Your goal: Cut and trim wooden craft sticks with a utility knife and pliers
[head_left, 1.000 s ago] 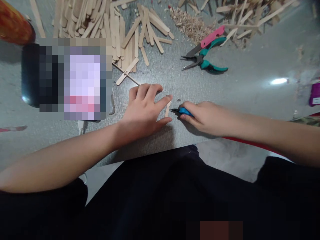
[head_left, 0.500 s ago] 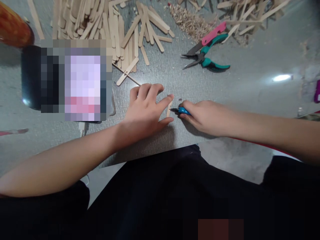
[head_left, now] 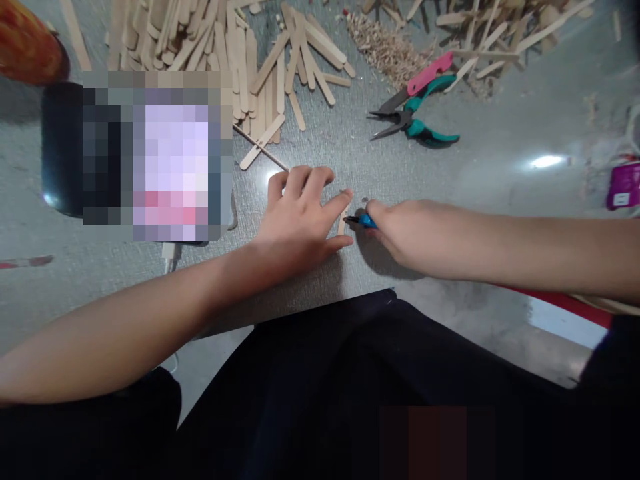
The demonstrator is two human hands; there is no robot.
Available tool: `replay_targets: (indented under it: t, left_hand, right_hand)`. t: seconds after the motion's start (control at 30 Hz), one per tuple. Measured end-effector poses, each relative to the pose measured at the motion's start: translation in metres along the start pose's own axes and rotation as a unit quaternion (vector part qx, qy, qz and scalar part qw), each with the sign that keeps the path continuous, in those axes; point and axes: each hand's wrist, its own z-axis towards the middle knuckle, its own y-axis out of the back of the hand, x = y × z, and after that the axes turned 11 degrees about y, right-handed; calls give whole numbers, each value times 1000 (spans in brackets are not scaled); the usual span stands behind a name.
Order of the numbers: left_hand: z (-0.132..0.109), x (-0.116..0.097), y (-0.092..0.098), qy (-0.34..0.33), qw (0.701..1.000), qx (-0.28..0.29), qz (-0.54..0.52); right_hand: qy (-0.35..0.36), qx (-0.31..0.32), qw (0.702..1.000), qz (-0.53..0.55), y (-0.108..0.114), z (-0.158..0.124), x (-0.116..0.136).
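My left hand (head_left: 300,217) rests on the grey table, pinning a short piece of craft stick (head_left: 342,223) between its thumb and index fingertip. The other fingers are spread and bent. My right hand (head_left: 410,233) is closed around a slim blue tool (head_left: 369,221) with a black pointed tip; its kind is hard to make out. That tip touches the middle of the stick piece, between my left thumb and index finger. Just beyond my left fingers lies a thin dark rod (head_left: 265,152), crossing a craft stick (head_left: 250,155).
Craft sticks (head_left: 295,60) lie heaped at the back, beside wood shavings (head_left: 387,50). Green-handled pliers (head_left: 407,120) overlap a pink-handled knife (head_left: 430,73). To the left are a blurred-out phone (head_left: 175,153) on a cable and a black rounded object (head_left: 63,150). The table edge (head_left: 300,309) is close to me.
The view has shifted slightly, and more of a purple item shows at the right. Both hands keep their places around the stick piece, with the tool tip still on it.
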Motion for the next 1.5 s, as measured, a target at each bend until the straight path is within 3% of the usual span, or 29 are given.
replay_targets:
  t: [0.4, 0.57, 0.83, 1.0, 1.5]
  left_hand:
    - [5, 2, -10, -8, 1000, -23, 6]
    - [6, 5, -12, -7, 1000, -25, 8]
    - [5, 1, 2, 8, 1000, 12, 22]
    - [4, 1, 5, 8, 999, 19, 25]
    - [1, 1, 4, 12, 999, 18, 49]
  right_hand:
    - [-36, 53, 997, -40, 26, 9, 22]
    - [-24, 28, 998, -48, 12, 4, 19]
    - [29, -57, 996, 68, -13, 2, -10]
    - [41, -74, 992, 96, -23, 1, -23]
    - [33, -63, 996, 52, -28, 3, -16]
